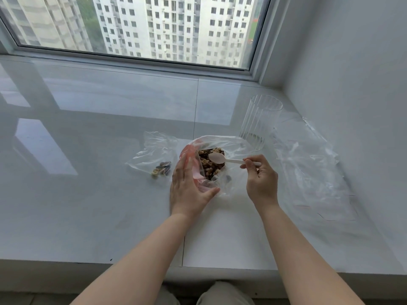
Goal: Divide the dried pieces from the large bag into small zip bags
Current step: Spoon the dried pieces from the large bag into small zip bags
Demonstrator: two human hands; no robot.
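The large clear bag (233,148) lies open on the white sill, full of brown dried pieces (209,165). My left hand (189,190) grips the bag's near left edge and holds its mouth open. My right hand (261,179) pinches the handle of a white plastic spoon (217,158), whose bowl hovers empty over the dried pieces. Left of the large bag lies a small clear zip bag (154,150) with a few dark and tan pieces (161,168) in its lower corner.
A ribbed clear glass (261,119) stands just behind and right of the large bag. Several empty clear bags (312,168) lie spread out along the right wall. The window frame (132,56) borders the back of the sill (88,194).
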